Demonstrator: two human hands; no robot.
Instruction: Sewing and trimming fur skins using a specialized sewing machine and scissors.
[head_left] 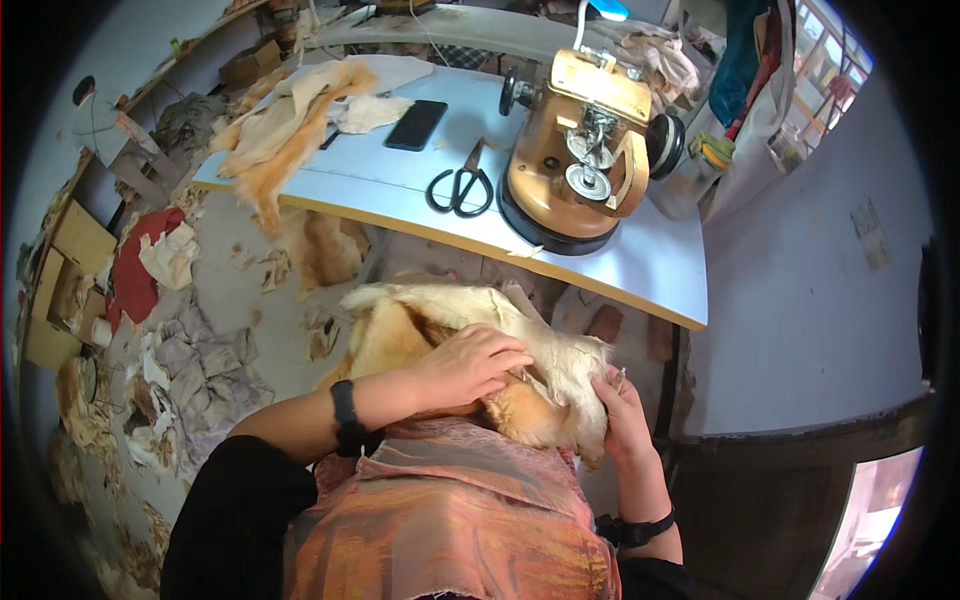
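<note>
A fur pelt (565, 355), cream skin side partly outward and golden-orange fur at its folds, lies across my lap over a patterned orange-grey apron (450, 525). My left hand (475, 365) rests on the pelt's middle with its fingers stretched out and the palm down. At the pelt's right edge my right hand (627, 415) is closed, pinching the hide between thumb and fingers. A small thin bit shows at those fingertips; I cannot tell what it is. Part of the pelt is hidden under my left hand and forearm.
Ahead stands a blue-white table (400, 205) with a yellow edge. On it are a tan fur sewing machine (545, 165), black-handled scissors (461, 190), a dark phone (417, 125) and more pelts (290, 125). Cloth and fur scraps (205, 370) litter the floor at left.
</note>
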